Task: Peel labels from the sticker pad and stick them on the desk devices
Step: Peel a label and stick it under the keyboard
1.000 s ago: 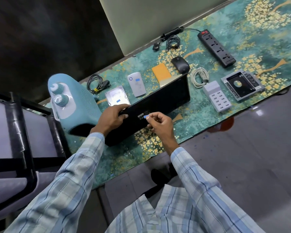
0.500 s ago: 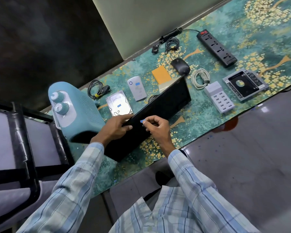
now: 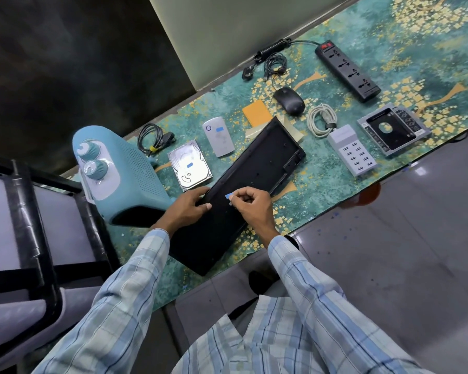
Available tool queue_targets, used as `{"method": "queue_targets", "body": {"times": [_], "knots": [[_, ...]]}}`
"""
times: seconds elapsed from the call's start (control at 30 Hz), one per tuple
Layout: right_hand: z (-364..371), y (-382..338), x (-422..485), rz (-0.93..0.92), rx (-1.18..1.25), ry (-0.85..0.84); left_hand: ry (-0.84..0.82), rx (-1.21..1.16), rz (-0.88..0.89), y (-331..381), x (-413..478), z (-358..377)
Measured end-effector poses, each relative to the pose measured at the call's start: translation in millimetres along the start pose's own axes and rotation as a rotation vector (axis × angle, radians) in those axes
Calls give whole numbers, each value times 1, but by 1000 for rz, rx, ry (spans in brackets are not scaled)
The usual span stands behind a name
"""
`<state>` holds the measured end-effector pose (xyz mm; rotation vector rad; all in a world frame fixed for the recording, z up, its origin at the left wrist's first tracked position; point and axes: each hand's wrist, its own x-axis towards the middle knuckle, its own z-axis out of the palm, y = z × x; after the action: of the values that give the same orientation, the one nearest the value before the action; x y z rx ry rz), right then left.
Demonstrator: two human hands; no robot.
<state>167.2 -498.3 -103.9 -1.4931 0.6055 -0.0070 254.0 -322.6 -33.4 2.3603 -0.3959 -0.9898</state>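
Left hand [image 3: 188,209] fingers grip the overturned keyboard [image 3: 254,168], now lowered flatter, while right hand [image 3: 251,207] fingers pinch a blue label [image 3: 229,195] against its underside.

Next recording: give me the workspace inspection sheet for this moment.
Surface: table under teal-gold patterned cover.
Job's things: blue label over upturned black keyboard; hard drive and silver device already labelled; orange pad behind.
Clutter: mouse, USB hub, drive caddy, blue heater.
Hands: left hand grips keyboard edge; right hand pinches the label.
Cables: white coil, black coil, power strip lead.
Surroundings: black chair at left, grey floor.
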Motion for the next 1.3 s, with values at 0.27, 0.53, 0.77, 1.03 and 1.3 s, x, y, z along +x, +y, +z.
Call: {"method": "queue_targets", "body": {"times": [0.27,0.53,0.77,1.03,1.3], "knots": [[10,2,1,12,-57,74,30,32,-16,-2,6,4],[15,-1,-1,32,-96,106,30,33,-24,-6,9,4],[23,-3,-4,37,-157,180,66,55,-17,-9,13,8],[30,-11,-3,100,-281,256,83,68,-10,-12,15,10],[12,-10,3,179,-273,266,97,83,-22,-9,12,12]]}}
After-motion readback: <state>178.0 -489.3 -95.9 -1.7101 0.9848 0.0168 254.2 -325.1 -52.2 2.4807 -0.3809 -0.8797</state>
